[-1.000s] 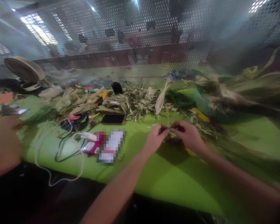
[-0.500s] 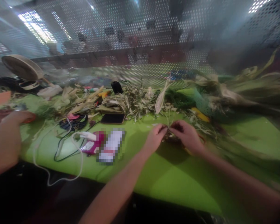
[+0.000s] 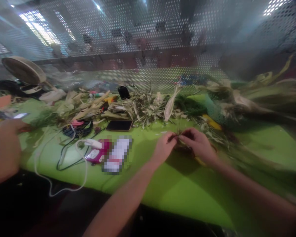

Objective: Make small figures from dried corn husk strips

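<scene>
My left hand (image 3: 163, 148) and my right hand (image 3: 199, 144) meet over a bright green table (image 3: 177, 184), fingertips pinched together on a small dark bundle of plant stems (image 3: 179, 142). Thin green stalks rise from the bundle between the two hands. Both hands have their fingers closed round it. A yellow object (image 3: 200, 161) shows partly beneath my right wrist.
A long heap of dried leaves and husks (image 3: 138, 108) runs along the table's back. A dark phone (image 3: 119, 125), tangled cables (image 3: 74, 141) and a pink device (image 3: 97, 154) lie to the left. Another person's hand (image 3: 3, 148) is at the far left. A perforated metal screen (image 3: 148, 49) stands behind.
My hands stay pinched on the bundle with only slight finger shifts. The other person's hand at the left has moved and a lit phone screen shows again beside it.
</scene>
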`<state>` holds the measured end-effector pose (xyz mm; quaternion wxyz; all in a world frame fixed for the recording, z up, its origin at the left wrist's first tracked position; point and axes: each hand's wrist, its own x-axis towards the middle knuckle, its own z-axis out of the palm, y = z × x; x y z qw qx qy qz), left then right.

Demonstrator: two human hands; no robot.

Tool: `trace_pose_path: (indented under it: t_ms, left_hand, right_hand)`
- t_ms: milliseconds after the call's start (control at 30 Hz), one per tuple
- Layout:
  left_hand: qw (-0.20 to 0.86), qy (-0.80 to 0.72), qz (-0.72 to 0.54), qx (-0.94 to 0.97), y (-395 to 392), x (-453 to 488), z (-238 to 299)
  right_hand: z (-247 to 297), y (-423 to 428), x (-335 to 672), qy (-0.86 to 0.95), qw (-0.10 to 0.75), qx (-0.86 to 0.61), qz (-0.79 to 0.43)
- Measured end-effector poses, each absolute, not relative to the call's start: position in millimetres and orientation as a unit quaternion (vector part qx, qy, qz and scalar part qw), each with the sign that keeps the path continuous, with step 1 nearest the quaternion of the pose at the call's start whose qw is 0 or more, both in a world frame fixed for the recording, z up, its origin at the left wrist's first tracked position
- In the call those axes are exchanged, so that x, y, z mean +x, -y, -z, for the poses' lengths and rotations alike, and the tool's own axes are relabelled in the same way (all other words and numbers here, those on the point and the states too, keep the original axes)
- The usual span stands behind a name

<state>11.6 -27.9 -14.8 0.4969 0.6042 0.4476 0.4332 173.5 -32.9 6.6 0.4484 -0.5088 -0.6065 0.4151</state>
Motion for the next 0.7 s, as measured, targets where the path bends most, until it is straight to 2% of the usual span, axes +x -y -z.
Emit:
trace_pose_path:
  t_ms: [300, 533, 700]
  left_hand:
    - [0.471, -0.445, -0.462, 0.605, 30.4, 11.9, 10.6]
    - [0.460, -0.449, -0.450, 0.620, 29.6, 9.4, 10.1]
    - [0.498, -0.446, -0.421, 0.613, 29.4, 5.8, 4.5]
  right_hand:
    - [-7.3, 28.6, 173.2, 0.561, 0.467, -0.514, -0.450]
    - [-2.9, 28.1, 173.8, 0.568, 0.440, -0.475, -0.508]
    - [-5.2, 28.8, 175.5, 0.564, 0.437, -0.470, -0.520]
